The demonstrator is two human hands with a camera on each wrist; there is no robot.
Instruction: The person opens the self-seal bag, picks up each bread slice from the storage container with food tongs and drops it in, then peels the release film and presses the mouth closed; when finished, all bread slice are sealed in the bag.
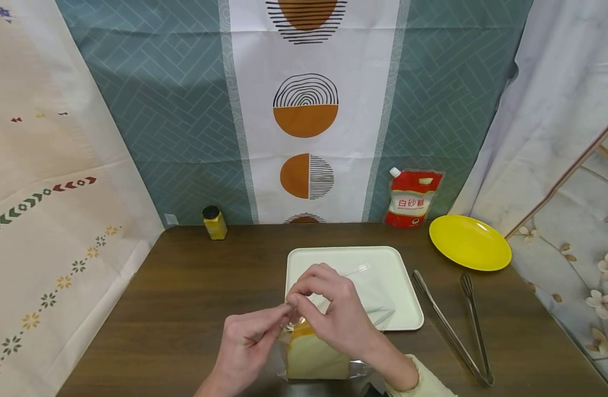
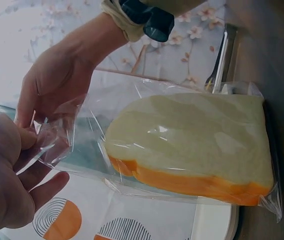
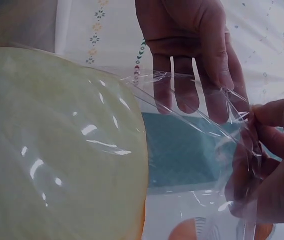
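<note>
A clear plastic bag [image 2: 89, 130] holds a thick slice of bread [image 1: 318, 355], pale with an orange-brown crust, at the table's front edge. My left hand [image 1: 251, 339] pinches the gathered mouth of the bag between thumb and finger. From the other side my right hand [image 1: 336, 309] pinches the same mouth, its fingertips meeting the left ones. In the right wrist view, the left hand [image 3: 192, 50] shows through the film and the right hand [image 3: 282, 160] grips the crumpled end. The bread lies well below both hands, inside the bag.
Behind the hands lies a white tray [image 1: 410, 309] with a sheet of clear plastic [image 1: 378, 295] on it. Metal tongs [image 1: 448, 328] lie spread at the right. Farther back stand a yellow plate [image 1: 470, 242], a red sugar pouch [image 1: 413, 199] and a black-lidded yellow jar [image 1: 215, 225].
</note>
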